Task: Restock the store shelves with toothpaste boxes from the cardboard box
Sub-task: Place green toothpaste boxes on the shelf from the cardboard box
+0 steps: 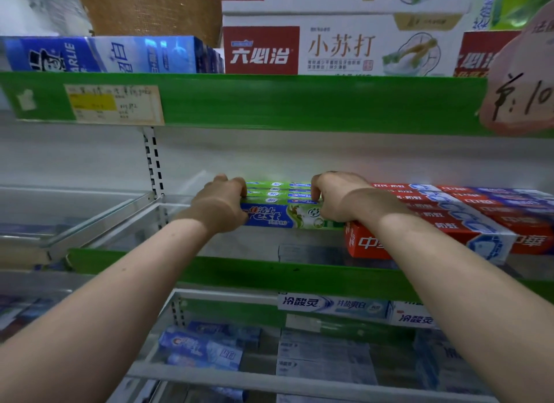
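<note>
Shelf: middle shelf [254,272], glossy green front lip, pale back panel.
Red cartons: long glossy red cartons [449,219], stacked flat at right.
Toothpaste boxes: slim green-and-blue card toothpaste boxes [281,215], stacked on the middle shelf, just beside the red cartons.
Left hand: left hand [223,204], fingers curled, gripping the stack's left end.
Right hand: right hand [335,201], fingers curled, gripping its right end.

Both ends of the green toothpaste boxes [278,215] are being covered by the left grip [223,204] and the right grip [335,197], whose thumbs are being hidden from view. The red boxes [371,243] are being partly masked by the right forearm [419,237]. The pink sign [521,81] is being cut off by the right edge. The price label [114,104] is being rendered too blurred to read; the lower-shelf boxes [204,347] are being blurred likewise.
</note>
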A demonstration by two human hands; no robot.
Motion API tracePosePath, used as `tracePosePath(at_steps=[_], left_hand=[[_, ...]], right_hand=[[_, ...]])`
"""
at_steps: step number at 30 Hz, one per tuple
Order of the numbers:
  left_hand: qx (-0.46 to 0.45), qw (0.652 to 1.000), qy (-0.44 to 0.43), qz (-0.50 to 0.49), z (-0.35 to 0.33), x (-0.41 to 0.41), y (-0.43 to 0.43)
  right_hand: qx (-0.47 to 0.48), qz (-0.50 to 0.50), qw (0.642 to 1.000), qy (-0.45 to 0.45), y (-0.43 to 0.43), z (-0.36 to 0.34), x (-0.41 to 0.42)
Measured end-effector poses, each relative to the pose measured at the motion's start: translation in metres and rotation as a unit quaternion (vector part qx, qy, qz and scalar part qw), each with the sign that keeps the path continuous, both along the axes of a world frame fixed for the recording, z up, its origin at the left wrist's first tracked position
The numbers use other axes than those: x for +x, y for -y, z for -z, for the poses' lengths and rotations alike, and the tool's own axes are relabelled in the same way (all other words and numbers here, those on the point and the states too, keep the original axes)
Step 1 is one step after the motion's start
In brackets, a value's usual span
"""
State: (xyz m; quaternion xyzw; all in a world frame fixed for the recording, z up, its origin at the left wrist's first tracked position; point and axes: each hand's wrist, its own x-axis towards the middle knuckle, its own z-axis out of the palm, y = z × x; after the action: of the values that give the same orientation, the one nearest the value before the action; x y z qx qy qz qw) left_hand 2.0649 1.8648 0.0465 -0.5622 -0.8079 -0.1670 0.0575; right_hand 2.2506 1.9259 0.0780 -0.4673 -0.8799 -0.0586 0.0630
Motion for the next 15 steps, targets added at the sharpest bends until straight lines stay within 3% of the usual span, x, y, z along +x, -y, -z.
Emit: tracePosePath(at_steps=[7,15], left_hand=[[0.026,0.992,-0.125,0.001,0.007,0.019,-0.005],[0.041,0.992,-0.117,0.013,0.003,0.036,-0.011]], right_hand=[[0.004,-0.022,0.999,-0.038,0.001,0.006,0.000],[0.001,-0.025,0.998,-0.062,0.001,0.004,0.002]])
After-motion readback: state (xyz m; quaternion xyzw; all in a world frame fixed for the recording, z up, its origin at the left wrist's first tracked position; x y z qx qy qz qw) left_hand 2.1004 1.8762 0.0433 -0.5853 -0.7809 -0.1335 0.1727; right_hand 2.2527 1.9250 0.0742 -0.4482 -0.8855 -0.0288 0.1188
